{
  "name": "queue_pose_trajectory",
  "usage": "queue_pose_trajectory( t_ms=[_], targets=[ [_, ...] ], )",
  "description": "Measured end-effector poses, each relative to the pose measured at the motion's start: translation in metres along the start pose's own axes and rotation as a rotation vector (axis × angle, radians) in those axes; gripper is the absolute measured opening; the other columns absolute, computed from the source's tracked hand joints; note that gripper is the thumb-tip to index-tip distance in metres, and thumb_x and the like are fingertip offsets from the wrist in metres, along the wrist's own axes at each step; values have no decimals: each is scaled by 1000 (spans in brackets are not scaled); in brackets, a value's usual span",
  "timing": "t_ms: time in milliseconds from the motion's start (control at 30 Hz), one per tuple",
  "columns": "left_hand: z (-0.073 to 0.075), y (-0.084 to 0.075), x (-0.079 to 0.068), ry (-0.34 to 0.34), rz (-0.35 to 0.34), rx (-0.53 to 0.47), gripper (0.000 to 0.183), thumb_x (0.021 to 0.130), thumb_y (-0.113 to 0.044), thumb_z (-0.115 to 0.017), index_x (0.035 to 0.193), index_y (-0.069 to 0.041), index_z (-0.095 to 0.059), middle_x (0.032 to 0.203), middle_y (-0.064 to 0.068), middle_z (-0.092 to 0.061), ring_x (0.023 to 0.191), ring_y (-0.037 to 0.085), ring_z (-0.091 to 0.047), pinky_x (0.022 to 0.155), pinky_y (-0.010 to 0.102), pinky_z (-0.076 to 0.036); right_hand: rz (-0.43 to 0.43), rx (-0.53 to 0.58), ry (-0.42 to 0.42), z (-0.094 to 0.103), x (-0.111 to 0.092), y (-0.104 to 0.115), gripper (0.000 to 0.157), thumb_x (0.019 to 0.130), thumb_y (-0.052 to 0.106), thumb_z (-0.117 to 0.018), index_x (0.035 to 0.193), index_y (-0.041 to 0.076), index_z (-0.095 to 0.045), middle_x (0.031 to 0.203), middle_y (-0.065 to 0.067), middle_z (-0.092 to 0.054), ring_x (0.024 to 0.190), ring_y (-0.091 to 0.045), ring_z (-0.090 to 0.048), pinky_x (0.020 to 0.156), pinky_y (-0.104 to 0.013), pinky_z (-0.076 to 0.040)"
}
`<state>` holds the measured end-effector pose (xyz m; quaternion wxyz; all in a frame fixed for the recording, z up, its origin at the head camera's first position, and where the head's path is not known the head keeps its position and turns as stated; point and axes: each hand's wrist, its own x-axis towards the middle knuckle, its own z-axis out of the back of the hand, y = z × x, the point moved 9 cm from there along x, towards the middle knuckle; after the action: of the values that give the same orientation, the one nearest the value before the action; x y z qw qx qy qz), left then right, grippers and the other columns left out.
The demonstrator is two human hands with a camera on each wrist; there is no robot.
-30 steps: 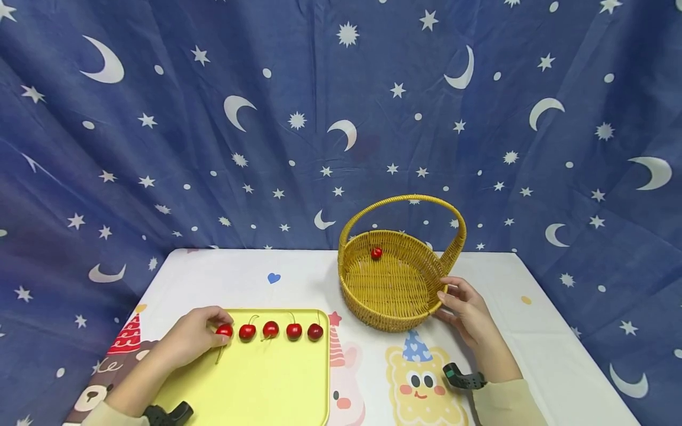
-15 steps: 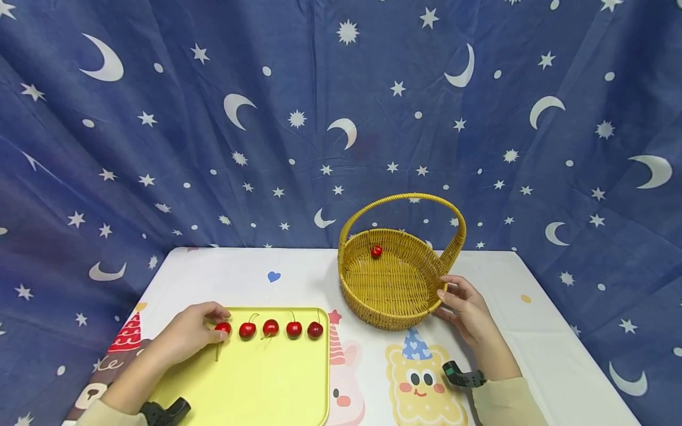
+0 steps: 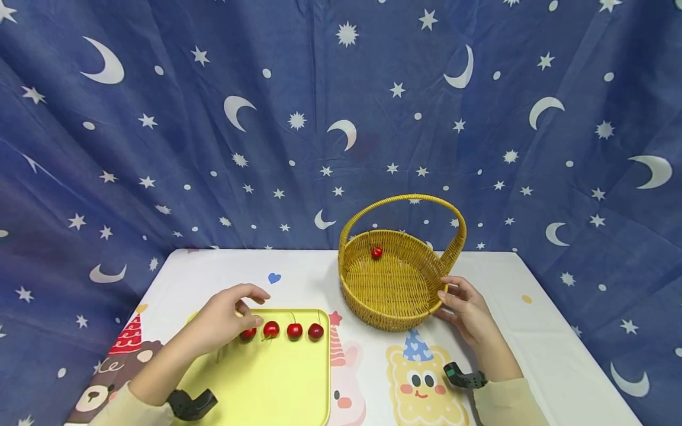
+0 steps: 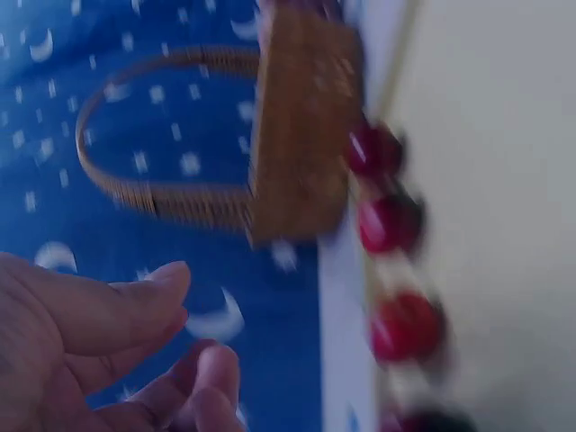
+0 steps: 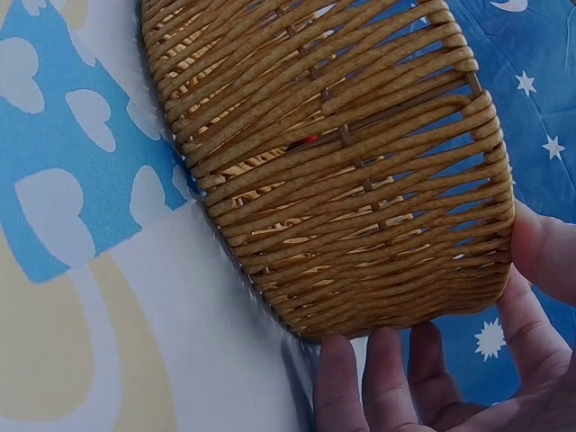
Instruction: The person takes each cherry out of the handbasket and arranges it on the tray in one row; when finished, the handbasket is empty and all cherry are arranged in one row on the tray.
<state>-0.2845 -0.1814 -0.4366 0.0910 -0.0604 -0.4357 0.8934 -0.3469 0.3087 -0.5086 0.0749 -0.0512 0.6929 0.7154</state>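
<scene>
Above the far left part of the yellow tray (image 3: 277,384), my left hand (image 3: 224,319) has thumb and fingers spread apart with nothing between them. A row of red cherries (image 3: 271,330) lies along the tray's far edge; one cherry (image 3: 247,335) is partly covered by the left thumb. The leftmost cherry is hidden behind the hand, its stem just showing. My right hand (image 3: 469,310) holds the right rim of the wicker basket (image 5: 360,180), thumb at the rim and fingers along the outer wall. One cherry (image 3: 376,252) rests inside the basket at the back.
The basket's tall arched handle (image 3: 402,198) rises over it. A white cloth with cartoon prints (image 3: 421,384) covers the table. Behind the table hangs a blue curtain (image 3: 298,160) with moons and stars.
My left hand has let go of the leftmost cherry and moved right over the row, fingers opening. My right hand and the basket have stayed in place.
</scene>
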Motion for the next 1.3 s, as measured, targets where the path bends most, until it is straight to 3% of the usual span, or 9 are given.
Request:
queue_pose_trajectory(
  t_ms=[167, 300, 533, 633, 733, 833, 967, 1100, 1300],
  targets=[
    [-27, -58, 20, 44, -128, -27, 44, 90, -3, -85, 127, -22, -73, 130, 2, -70, 102, 19, -68, 74, 30, -58, -12, -4, -6, 1, 0, -2, 36, 105, 11, -68, 140, 15, -57, 122, 0, -51, 108, -13, -65, 92, -35, -63],
    [-55, -96, 40, 118, -207, -94, 51, 90, -2, -84, 134, -24, -69, 135, -2, -69, 116, 21, -68, 88, 33, -60, -14, -7, -5, 1, 0, -2, 37, 105, 10, -66, 141, 15, -56, 124, -2, -50, 110, -15, -66, 92, -36, -63],
    [-109, -133, 89, 235, -217, -214, 66, 92, -1, -82, 149, -25, -60, 154, 2, -59, 136, 28, -61, 92, 36, -63, -12, -3, -4, 1, 1, -2, 37, 106, 9, -65, 141, 15, -57, 127, -4, -50, 111, -15, -66, 92, -35, -63],
    [-130, -140, 113, 257, -212, -244, 68, 91, -2, -83, 152, -21, -57, 158, 8, -55, 144, 36, -56, 107, 48, -58, -8, 2, -3, 1, 1, -2, 36, 105, 8, -65, 140, 15, -57, 127, -5, -50, 112, -16, -66, 92, -35, -63],
    [-147, -143, 138, 247, -207, -245, 70, 91, -6, -84, 153, -17, -55, 159, 12, -54, 149, 40, -50, 120, 57, -46, -7, 6, -2, 2, 1, -2, 35, 105, 8, -65, 139, 15, -58, 127, -5, -50, 111, -16, -66, 92, -36, -64],
    [-160, -140, 161, 216, -180, -210, 73, 91, -7, -84, 156, -16, -53, 161, 14, -52, 152, 41, -47, 124, 58, -41, -8, 7, 1, 2, 1, -3, 35, 105, 8, -65, 139, 15, -58, 126, -4, -50, 111, -16, -66, 92, -36, -64],
    [-171, -132, 187, 166, -133, -175, 74, 92, -7, -82, 157, -16, -50, 165, 15, -47, 152, 41, -46, 123, 57, -42, 3, 10, 7, 2, 1, -2, 35, 106, 8, -65, 140, 14, -57, 127, -5, -50, 112, -17, -66, 92, -36, -64],
    [-181, -123, 203, 167, -85, -196, 74, 93, -5, -79, 160, -15, -48, 168, 15, -42, 153, 41, -45, 120, 58, -45, 6, 5, 12, 2, 1, -1, 36, 105, 9, -65, 140, 14, -57, 128, -6, -49, 112, -17, -66, 92, -36, -64],
    [-195, -114, 212, 236, -23, -215, 77, 96, -7, -77, 165, -18, -42, 173, 14, -37, 159, 39, -38, 124, 59, -42, -7, -12, 12, 1, 1, -2, 36, 106, 9, -65, 140, 14, -57, 129, -6, -49, 111, -15, -66, 92, -35, -64]
  ],
)
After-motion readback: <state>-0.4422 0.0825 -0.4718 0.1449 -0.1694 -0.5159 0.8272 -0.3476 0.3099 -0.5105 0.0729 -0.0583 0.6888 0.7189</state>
